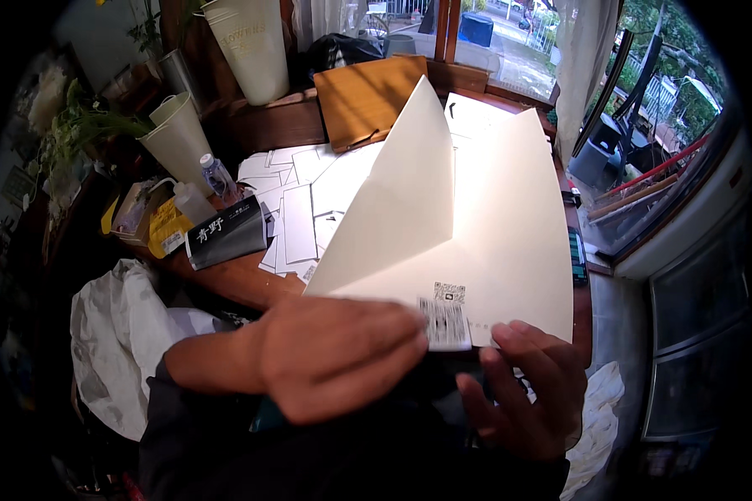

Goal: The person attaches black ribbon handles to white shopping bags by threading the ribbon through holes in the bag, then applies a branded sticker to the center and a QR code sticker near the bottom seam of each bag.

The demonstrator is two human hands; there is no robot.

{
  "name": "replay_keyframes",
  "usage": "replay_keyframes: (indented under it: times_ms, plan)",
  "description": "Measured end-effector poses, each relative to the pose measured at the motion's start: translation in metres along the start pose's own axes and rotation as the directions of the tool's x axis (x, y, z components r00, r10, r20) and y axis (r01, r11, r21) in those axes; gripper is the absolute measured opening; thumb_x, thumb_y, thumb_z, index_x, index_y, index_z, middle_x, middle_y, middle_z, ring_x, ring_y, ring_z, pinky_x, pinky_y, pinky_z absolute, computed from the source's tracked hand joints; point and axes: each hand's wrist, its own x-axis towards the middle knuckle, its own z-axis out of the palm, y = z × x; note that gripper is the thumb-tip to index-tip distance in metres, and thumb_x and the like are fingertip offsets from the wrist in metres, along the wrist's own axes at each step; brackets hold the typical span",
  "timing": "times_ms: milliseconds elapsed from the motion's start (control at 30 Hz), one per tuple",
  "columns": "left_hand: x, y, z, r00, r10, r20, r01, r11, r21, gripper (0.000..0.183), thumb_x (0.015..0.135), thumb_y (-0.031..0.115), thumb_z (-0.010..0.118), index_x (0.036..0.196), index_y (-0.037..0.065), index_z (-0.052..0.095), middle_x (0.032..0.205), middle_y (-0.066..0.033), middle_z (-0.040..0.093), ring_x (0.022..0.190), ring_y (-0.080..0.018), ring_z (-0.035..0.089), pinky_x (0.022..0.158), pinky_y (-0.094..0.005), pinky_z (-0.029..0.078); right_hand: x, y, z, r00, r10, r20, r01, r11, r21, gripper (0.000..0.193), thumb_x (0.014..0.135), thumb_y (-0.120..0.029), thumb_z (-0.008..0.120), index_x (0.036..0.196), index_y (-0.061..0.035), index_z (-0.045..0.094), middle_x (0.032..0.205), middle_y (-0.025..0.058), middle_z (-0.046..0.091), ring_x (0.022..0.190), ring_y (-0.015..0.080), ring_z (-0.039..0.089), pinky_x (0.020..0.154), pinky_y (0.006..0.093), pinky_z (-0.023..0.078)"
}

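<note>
A large cream paper folder or sheet (510, 250) lies in front of me, with one pointed flap (401, 184) standing up on its left. Near its lower edge is a white barcode label (447, 324), slightly blurred, below a printed square code (449, 292). My left hand (338, 355), blurred too, reaches in from the left. Its fingers are pressed together and their tips overlap the label's left side; the thumb is hidden. My right hand (530, 384) is at the folder's lower right edge, fingers bent and apart, a fingertip touching the edge.
White paper pieces (297, 217) cover the table's left half, by a dark printed packet (227, 232), squeeze bottle (194, 203) and clear bottle (215, 175). A brown board (368, 100) leans at the back. Cream buckets (246, 50) stand back left. A phone (576, 255) lies right.
</note>
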Motion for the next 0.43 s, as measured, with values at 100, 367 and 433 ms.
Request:
replay_keyframes:
  times_ms: [100,367,433]
  plan:
    - [0.007,-0.022,-0.001,0.979,-0.080,0.190,0.093,0.994,-0.061,0.022,0.084,0.005,0.072,0.102,-0.008,0.072,0.103,-0.0201,0.071,0.084,-0.0282,0.076,0.066,-0.0337,0.063,-0.002,0.005,0.007,0.995,-0.011,0.094,0.016,0.998,-0.053,0.020,0.088,-0.013,0.082,0.102,-0.0005,0.074,0.105,0.0126,0.075,0.091,0.0255,0.073,0.078,0.0361,0.056]
    - [0.009,-0.038,0.012,0.929,-0.063,0.365,0.119,0.984,-0.132,0.027,0.079,0.007,0.073,0.103,-0.006,0.071,0.107,-0.0177,0.071,0.093,-0.0289,0.076,0.073,-0.0343,0.063,-0.018,0.010,0.023,0.998,-0.055,0.029,0.056,0.998,-0.035,0.016,0.083,-0.008,0.080,0.096,-0.0019,0.074,0.096,0.0108,0.075,0.088,0.0221,0.073,0.074,0.0317,0.054]
    - [0.007,-0.041,0.015,0.925,-0.065,0.375,0.126,0.982,-0.139,0.027,0.080,0.007,0.072,0.104,-0.006,0.072,0.111,-0.0183,0.071,0.095,-0.0292,0.076,0.074,-0.0325,0.063,-0.018,0.011,0.023,0.998,-0.050,0.030,0.051,0.998,-0.035,0.016,0.083,-0.008,0.080,0.096,-0.0018,0.074,0.097,0.0112,0.075,0.088,0.0224,0.073,0.074,0.0316,0.054]
